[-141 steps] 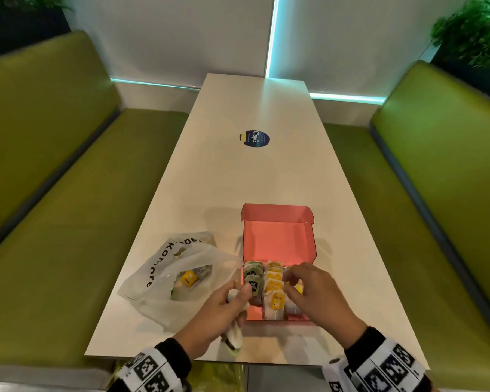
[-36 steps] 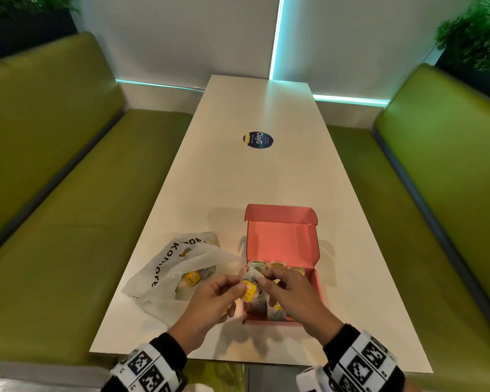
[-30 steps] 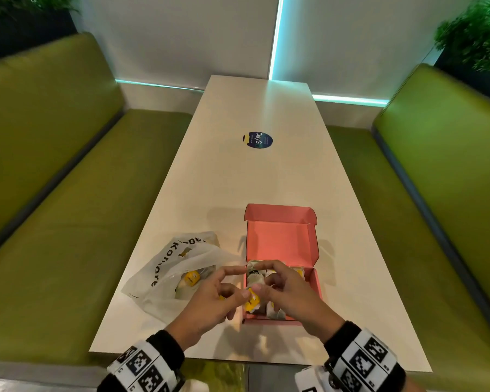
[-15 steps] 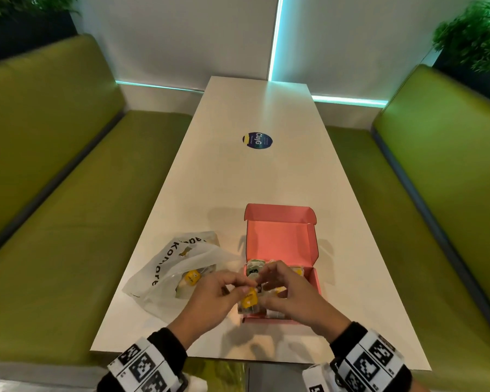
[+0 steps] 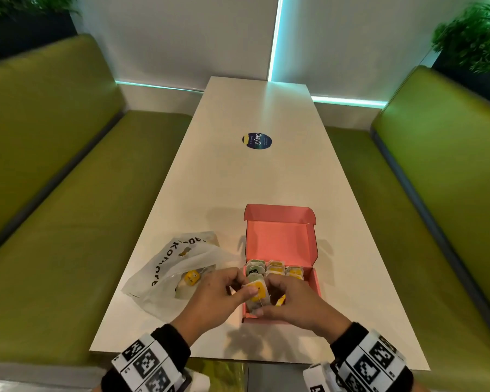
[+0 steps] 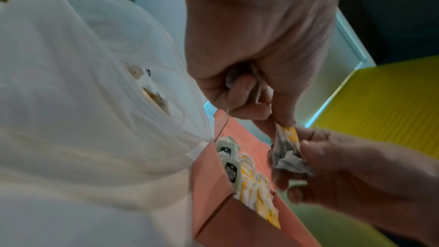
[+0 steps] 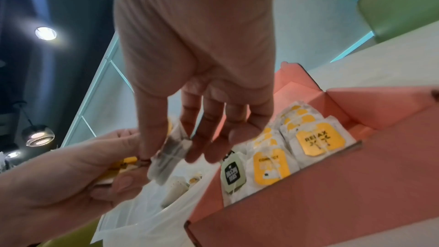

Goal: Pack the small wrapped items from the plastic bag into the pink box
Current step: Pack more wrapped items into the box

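The pink box (image 5: 318, 281) lies open on the white table, its lid (image 5: 279, 239) folded back, with rows of wrapped items (image 5: 275, 268) standing in it, yellow-tagged and dark-tagged. Both hands hold one wrapped item (image 5: 256, 292) with a yellow tag just above the box's near left corner. My left hand (image 5: 239, 290) pinches its top edge (image 6: 286, 131). My right hand (image 5: 269, 302) pinches its lower part (image 7: 170, 154) between thumb and fingers (image 7: 197, 149). The plastic bag (image 5: 164, 267) lies left of the box with another yellow-tagged item (image 5: 191, 277) inside.
Green benches (image 5: 54, 222) run along both sides of the long table (image 5: 238, 179). A round dark sticker (image 5: 256, 140) sits on the table farther away. The near table edge (image 5: 252, 359) is just below my wrists.
Earlier my right hand was arranging items inside the box while my left held one. Both hands have come together on one yellow-tagged item over the box's near left corner and turned it slightly.
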Motion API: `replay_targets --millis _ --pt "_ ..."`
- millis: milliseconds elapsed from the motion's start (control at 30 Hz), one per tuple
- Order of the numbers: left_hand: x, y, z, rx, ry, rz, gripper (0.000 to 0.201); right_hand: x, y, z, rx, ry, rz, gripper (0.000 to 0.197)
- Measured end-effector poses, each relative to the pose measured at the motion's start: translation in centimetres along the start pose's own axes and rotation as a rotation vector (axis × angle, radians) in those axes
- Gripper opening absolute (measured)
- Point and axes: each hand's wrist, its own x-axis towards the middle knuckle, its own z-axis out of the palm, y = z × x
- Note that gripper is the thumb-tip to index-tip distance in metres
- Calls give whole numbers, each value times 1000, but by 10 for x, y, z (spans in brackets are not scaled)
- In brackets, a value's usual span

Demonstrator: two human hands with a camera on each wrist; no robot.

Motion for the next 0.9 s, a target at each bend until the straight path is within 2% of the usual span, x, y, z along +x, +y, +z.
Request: replay_targets --millis 200,300,433,500,567,667,733,800,833,900 --pt "3 6 -1 -137 56 -63 13 -2 3 1 173 -12 66 18" --pt "3 3 3 -188 55 -106 14 -1 2 -1 70 9 63 21" --pt "2 2 7 -168 -18 -77 14 -3 -3 -11 -106 7 90 46" --pt "1 4 8 -128 -73 -26 13 -4 -5 -18 -117 1 43 41" --pt "-1 7 10 -142 -111 0 10 -5 -5 -22 -140 -14 -27 23" --pt "-1 9 12 -141 -106 5 10 -8 1 -27 -246 -8 -31 29" --pt "0 4 13 -96 -68 -15 18 -10 6 -38 -268 87 21 31" --pt "-1 -4 12 4 -90 -33 21 -14 11 -52 -281 218 72 27" --pt "-2 -8 12 77 -123 -40 20 -17 13 -59 -295 249 94 25" --pt "-6 -16 11 252 -188 -42 22 -22 17 -66 -358 214 146 29"
